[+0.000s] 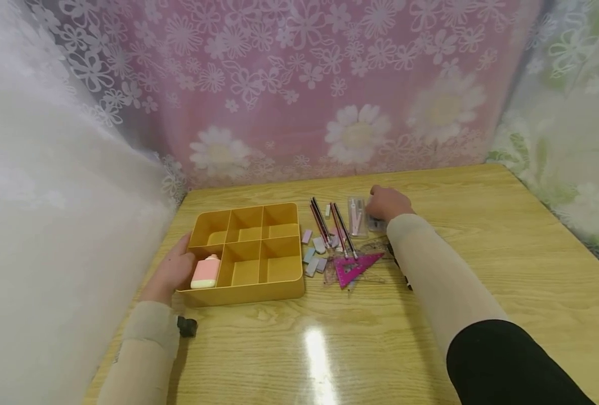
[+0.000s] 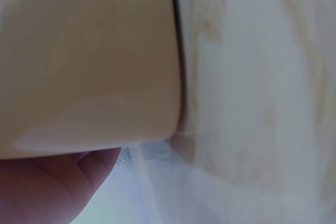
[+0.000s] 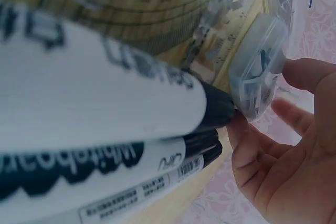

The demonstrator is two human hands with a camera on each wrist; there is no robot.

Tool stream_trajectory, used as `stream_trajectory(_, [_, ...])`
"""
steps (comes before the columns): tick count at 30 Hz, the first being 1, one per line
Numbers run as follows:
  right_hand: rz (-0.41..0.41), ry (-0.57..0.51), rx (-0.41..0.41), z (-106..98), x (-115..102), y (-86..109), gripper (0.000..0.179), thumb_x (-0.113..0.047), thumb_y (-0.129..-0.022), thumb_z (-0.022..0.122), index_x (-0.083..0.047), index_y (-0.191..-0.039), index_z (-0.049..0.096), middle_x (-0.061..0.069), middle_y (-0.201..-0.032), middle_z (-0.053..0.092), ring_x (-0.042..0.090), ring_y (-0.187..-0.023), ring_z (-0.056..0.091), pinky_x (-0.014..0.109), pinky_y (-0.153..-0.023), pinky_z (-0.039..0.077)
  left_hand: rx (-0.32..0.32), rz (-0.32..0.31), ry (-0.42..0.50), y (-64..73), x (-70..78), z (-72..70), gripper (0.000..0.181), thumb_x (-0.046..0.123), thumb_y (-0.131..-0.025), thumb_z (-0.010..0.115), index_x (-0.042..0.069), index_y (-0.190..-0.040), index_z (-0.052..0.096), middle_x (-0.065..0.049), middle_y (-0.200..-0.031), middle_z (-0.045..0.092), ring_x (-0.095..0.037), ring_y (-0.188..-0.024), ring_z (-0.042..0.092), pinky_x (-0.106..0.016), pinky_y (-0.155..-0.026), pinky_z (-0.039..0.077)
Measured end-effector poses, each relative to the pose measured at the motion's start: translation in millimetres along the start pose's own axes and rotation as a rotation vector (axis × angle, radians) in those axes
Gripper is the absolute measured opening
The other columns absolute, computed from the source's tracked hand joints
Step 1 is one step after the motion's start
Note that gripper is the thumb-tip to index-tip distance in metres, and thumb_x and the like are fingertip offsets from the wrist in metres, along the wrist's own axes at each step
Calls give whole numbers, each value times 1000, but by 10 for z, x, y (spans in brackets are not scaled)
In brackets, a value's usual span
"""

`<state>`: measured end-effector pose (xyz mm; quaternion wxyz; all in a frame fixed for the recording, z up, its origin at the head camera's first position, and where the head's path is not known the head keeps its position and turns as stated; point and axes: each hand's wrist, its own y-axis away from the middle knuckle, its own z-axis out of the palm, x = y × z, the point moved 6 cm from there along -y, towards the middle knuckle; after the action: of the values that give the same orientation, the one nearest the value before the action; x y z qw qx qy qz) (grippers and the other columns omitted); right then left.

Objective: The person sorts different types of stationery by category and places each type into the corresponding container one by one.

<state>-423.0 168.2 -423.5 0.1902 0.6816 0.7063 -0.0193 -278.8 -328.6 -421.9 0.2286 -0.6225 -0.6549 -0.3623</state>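
Fingers of the right hand (image 1: 388,203) are curled about a small clear box (image 3: 258,72) at the far end of the stationery pile — it should be lifted squarely, clear of the whiteboard markers (image 3: 131,129). The yellow organizer (image 1: 246,253) is steadied by the left hand (image 1: 173,270), fingers relaxed against its wall.

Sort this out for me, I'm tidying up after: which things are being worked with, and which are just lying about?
In hand:
left hand resting on the yellow tray
right hand at the clear case and whiteboard markers

Lying about:
pink bottle in the tray
pencils
erasers
purple triangle ruler
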Motion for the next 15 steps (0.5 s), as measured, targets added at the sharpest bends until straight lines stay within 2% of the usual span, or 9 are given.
stream_trajectory(2, [-2,-21,8,9,15,-18,65,-22,-97,44,-2,-157,30,26,-118,63,32,-76,53,46,-66,42,-1,-7,5,6,-5,-1,68,8,-100,28,13,-164,6,-23,-165,17,-46,-149,12,-67,-115,12])
stream_trajectory(4, [-9,-45,15,12,32,-25,70,-24,-96,47,1,-158,25,29,-118,62,33,-76,53,47,-66,43,7,-8,-10,5,-9,-7,68,9,-101,28,13,-164,6,-23,-165,16,-45,-150,11,-67,-116,12])
stream_trajectory(10, [-9,-114,4,4,116,-11,87,-26,-92,54,11,-157,9,39,-133,47,41,-92,54,51,-72,43,29,6,-31,-20,-9,-5,68,9,-100,29,15,-165,8,-22,-164,20,-44,-149,14,-67,-116,14])
stream_trajectory(15, [-16,-125,6,-31,121,3,85,-29,-91,59,11,-155,19,38,-138,41,47,-106,50,55,-76,43,36,9,-33,-32,-30,-26,68,10,-100,29,15,-165,8,-23,-163,22,-45,-149,16,-67,-115,14])
